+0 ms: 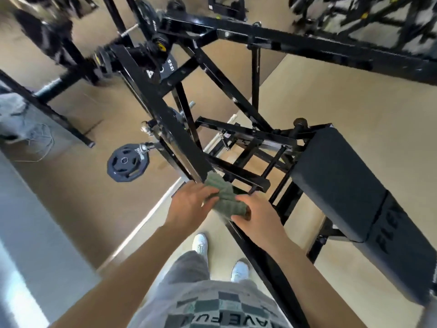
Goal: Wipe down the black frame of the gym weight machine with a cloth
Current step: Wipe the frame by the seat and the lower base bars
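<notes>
A green ribbed cloth (pixel 225 196) is wrapped over a slanted black bar of the weight machine frame (pixel 163 110), just in front of me. My left hand (pixel 189 203) holds the cloth's left side, fingers curled onto it. My right hand (pixel 256 215) grips the cloth's lower right end, with the thumb over it. The black bar runs up and to the left from the cloth and continues down to the floor behind my right forearm.
A black padded bench (pixel 340 181) stands to the right. A weight plate (pixel 127 162) hangs on a peg at the left, more plates higher up (pixel 165 67). More machines fill the back. My white shoes (pixel 201 243) stand on the tan floor.
</notes>
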